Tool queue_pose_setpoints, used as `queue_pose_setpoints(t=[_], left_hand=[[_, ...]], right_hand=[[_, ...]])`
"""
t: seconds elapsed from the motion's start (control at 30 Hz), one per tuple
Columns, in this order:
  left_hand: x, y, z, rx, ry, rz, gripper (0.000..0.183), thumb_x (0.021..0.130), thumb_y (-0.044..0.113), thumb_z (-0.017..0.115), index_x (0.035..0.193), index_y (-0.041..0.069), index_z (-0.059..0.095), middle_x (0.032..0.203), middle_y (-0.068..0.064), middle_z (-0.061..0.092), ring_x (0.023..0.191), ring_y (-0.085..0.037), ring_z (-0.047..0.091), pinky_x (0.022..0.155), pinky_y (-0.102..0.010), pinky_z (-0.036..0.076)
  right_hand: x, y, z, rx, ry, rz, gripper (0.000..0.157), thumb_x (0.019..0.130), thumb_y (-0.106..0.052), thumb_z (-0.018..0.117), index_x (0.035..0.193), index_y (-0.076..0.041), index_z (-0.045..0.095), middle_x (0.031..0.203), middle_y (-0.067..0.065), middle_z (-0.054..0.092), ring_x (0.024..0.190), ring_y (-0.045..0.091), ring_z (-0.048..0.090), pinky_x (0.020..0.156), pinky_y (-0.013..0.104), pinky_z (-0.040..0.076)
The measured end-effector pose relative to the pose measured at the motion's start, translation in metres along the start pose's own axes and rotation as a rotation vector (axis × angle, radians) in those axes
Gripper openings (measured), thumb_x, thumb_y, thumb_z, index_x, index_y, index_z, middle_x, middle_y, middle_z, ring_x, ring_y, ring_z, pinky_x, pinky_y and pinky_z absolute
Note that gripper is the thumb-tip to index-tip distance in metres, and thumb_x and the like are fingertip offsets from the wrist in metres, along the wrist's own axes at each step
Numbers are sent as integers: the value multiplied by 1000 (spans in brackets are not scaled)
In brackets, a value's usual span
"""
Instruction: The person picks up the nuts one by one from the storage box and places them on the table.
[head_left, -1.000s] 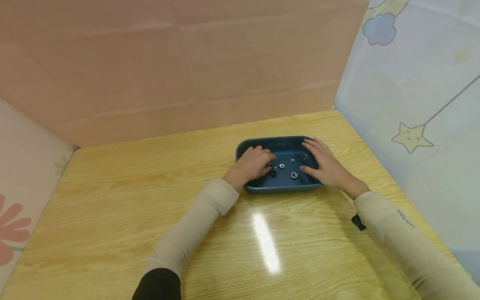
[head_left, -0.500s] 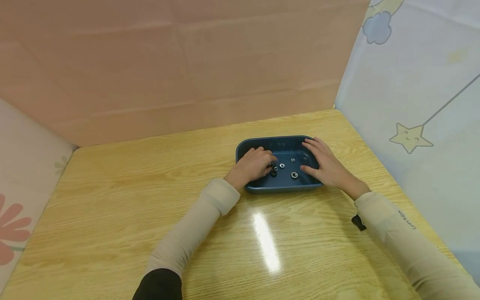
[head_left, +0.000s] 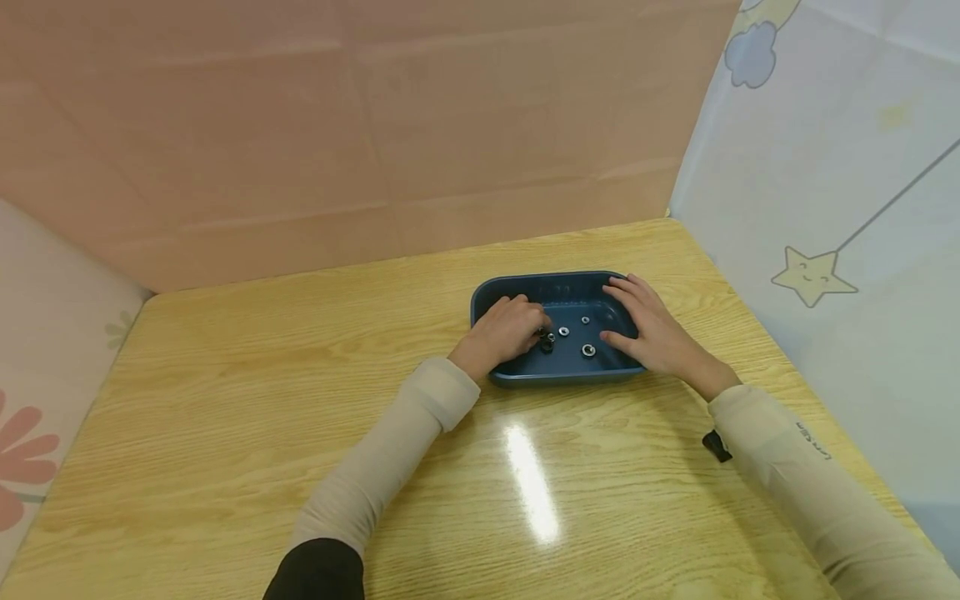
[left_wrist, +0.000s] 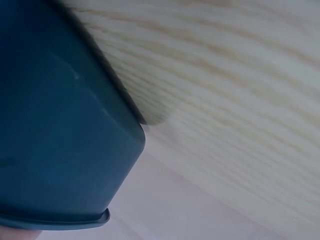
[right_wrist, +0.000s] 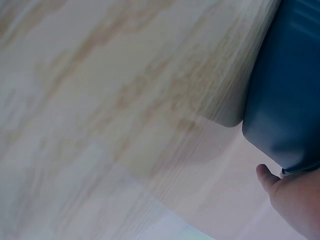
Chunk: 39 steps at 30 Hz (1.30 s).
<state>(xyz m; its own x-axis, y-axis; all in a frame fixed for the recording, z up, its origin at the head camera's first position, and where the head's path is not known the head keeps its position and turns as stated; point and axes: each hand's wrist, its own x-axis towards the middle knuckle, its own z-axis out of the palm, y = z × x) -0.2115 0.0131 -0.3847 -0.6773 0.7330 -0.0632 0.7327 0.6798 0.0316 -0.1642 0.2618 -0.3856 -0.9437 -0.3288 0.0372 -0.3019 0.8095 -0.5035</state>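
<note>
A dark blue rectangular tray [head_left: 564, 379] holds several small metal nuts. A larger silver nut [head_left: 588, 351] lies toward the front right of its floor, with a smaller silver nut [head_left: 585, 320] behind it and another silver nut [head_left: 564, 332] near the middle. My left hand [head_left: 510, 327] reaches over the left side into the tray, fingers bent down, thumb and index beside a cluster of dark nuts [head_left: 547, 344]. I cannot tell whether they pinch one. Across the right rim lies my right hand [head_left: 647, 327], fingers spread, thumb and fingertips inside the tray.
The tray stands on a wood-grain table [head_left: 300, 375], near its back right. A small black object [head_left: 717, 446] lies by the right sleeve. A pinkish backdrop [head_left: 375, 125] rises behind the table, and a printed sheet [head_left: 840, 167] stands along the right side.
The left index finger has bent down closer to the thumb over the dark nuts. The right hand and the tray hold their places.
</note>
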Motion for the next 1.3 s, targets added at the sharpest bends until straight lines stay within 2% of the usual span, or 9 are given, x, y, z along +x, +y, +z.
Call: queue_pose_setpoints(t=[0.37, 0.57, 0.77, 1.1, 1.3], left_hand=[[1, 2, 0, -12, 2, -17, 23, 99, 23, 61, 118, 27, 73, 117, 6, 71, 99, -18, 59, 80, -33, 49], [0, 1, 0, 1, 11, -20, 23, 99, 23, 61, 117, 26, 74, 115, 7, 72, 95, -18, 58, 78, -32, 46], [3, 1, 0, 22, 50, 3, 20, 97, 27, 62, 113, 27, 75, 108, 7, 71, 90, -18, 56, 74, -31, 45], [2, -2, -1, -22, 130, 14, 21, 96, 30, 64, 114, 29, 75, 105, 8, 70, 89, -16, 56, 75, -30, 45], [-2, -5, -5, -21, 146, 5, 22, 96, 31, 65, 116, 29, 74, 110, 8, 70, 95, -17, 58, 80, -32, 48]], right_hand=[[1, 2, 2, 1, 10, -14, 73, 94, -23, 67, 153, 0, 30, 162, 22, 20, 153, 43, 3, 115, 71, 10], [1, 0, 2, 9, 4, -8, 72, 94, -23, 67, 153, -1, 31, 162, 21, 20, 153, 42, 2, 116, 71, 10], [-1, 0, 0, 4, 4, -7, 72, 95, -24, 67, 153, -1, 31, 162, 22, 20, 153, 43, 2, 116, 70, 11], [-2, 1, 2, -7, 16, -22, 73, 94, -25, 67, 153, -2, 31, 162, 22, 19, 152, 45, 4, 114, 72, 12], [1, 0, 3, -19, 7, -24, 74, 94, -25, 67, 153, -2, 30, 162, 22, 18, 152, 46, 4, 114, 72, 12]])
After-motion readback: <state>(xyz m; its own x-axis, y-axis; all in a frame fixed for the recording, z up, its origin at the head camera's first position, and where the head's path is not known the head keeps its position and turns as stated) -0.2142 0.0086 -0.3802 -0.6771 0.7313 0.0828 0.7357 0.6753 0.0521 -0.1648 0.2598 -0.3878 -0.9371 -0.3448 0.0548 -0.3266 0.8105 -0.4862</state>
